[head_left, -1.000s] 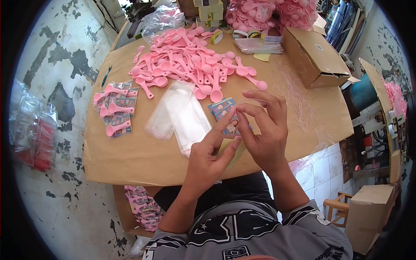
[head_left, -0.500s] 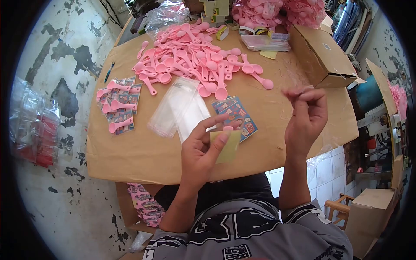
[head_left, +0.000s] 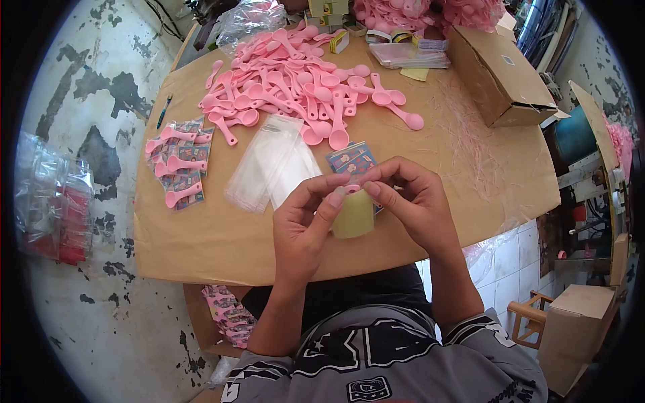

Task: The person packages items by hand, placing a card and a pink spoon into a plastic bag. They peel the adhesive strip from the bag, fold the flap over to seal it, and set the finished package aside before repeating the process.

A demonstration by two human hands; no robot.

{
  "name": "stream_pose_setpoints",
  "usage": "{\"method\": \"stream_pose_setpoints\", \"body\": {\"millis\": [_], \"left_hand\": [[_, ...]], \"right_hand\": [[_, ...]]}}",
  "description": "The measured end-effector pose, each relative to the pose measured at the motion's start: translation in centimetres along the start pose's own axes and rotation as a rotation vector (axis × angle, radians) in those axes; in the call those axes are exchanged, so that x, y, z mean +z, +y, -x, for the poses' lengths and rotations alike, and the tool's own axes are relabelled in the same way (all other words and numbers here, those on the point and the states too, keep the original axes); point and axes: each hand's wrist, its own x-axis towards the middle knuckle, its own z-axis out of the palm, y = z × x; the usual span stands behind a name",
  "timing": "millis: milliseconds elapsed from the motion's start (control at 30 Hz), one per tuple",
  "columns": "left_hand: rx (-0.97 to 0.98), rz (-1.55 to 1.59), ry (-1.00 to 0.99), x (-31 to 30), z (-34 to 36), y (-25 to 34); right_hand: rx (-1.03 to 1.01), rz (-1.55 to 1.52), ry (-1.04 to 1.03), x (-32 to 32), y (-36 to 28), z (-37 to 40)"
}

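My left hand (head_left: 306, 218) is closed on a yellow-green slip (head_left: 354, 216) that hangs down, curved, with a small pink end showing at its top. My right hand (head_left: 413, 201) meets it from the other side, thumb and finger pinched at the slip's top edge; what exactly these fingertips grip is too small to tell. Behind the hands lie blue printed cards (head_left: 351, 158), partly covered. Clear plastic bags (head_left: 272, 161) lie left of the cards. A large heap of pink spoons (head_left: 289, 80) spreads beyond them.
Packed cards with pink spoons (head_left: 181, 164) lie at the table's left. An open cardboard box (head_left: 500, 80) stands at the back right, with pink strands (head_left: 474, 148) near it. Bags of pink spoons (head_left: 396, 15) sit at the back. A box of packed items (head_left: 228, 316) is below the table's front edge.
My right hand has come left and down to meet my left hand at the slip. The slip now faces the camera more squarely. The view has shifted slightly.
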Motion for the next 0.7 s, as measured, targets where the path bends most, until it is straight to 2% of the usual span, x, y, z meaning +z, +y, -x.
{"method": "stream_pose_setpoints", "body": {"millis": [67,167,267,367,467,700], "left_hand": [[-0.076,-0.019,0.013,-0.2,0.1,0.7],[-0.066,-0.02,0.002,-0.3,-0.1,0.7],[-0.027,-0.019,0.051,0.6,0.0,1.0],[0.026,0.026,-0.006,-0.2,0.3,0.3],[0.182,0.001,-0.1,-1.5,0.3,-0.5],[0.212,0.011,-0.105,-1.5,0.7,0.8]], "right_hand": [[-0.008,-0.016,0.02,-0.2,0.0,0.0],[-0.048,0.029,0.041,0.0,-0.4,0.3],[-0.064,0.034,0.02,-0.3,-0.6,0.5],[-0.021,-0.016,-0.008,-0.5,-1.4,1.0],[-0.09,-0.072,-0.089,-0.7,-1.2,1.0],[-0.101,-0.068,-0.131,-0.3,-2.0,0.7]]}}
